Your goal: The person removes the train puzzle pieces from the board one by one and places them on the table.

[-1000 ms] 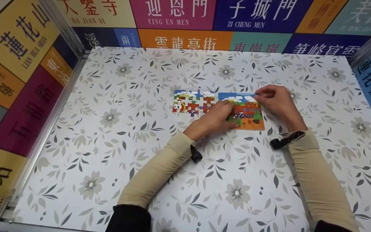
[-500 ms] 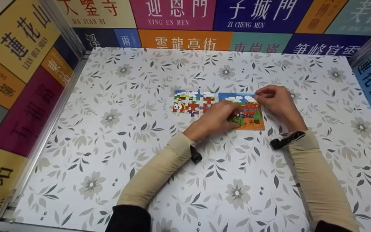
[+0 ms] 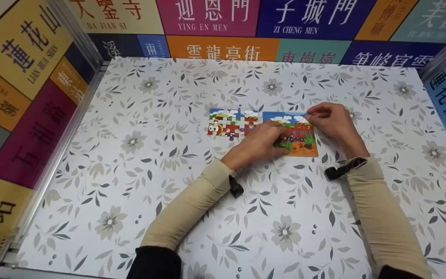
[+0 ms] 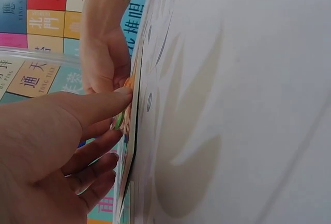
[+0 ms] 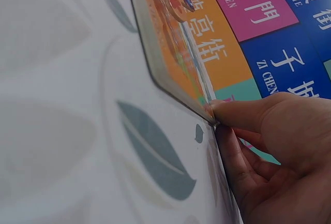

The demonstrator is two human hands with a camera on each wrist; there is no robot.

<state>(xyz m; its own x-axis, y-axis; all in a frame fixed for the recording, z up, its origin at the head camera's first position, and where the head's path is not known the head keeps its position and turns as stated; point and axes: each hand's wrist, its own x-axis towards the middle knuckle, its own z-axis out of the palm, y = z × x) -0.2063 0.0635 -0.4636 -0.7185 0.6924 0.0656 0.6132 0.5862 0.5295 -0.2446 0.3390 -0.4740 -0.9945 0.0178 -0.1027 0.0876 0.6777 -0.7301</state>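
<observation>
A small jigsaw board (image 3: pixel 302 149) with a train picture lies flat on the table, orange at the bottom and blue sky on top. My left hand (image 3: pixel 259 141) reaches over its left part. Its thumb and fingers pinch a jigsaw piece (image 5: pixel 178 6), tilted up from the board in the right wrist view. At the far right corner my right hand (image 3: pixel 333 120) pinches the board's edge between thumb and fingers. To the left, joined jigsaw pieces (image 3: pixel 223 126) show a smiling engine's front; my left hand hides part of the pieces nearest the board.
The table (image 3: pixel 110 186) has a white cover printed with grey leaves and flowers. Panels (image 3: pixel 223 46) of coloured signs with lettering stand along its back and sides. Black wrist cameras (image 3: pixel 236 190) sit on both forearms.
My left hand's fingers have shifted slightly over the board, and the picture beneath them shows a little differently. My right hand, the board and the joined pieces stay in place.
</observation>
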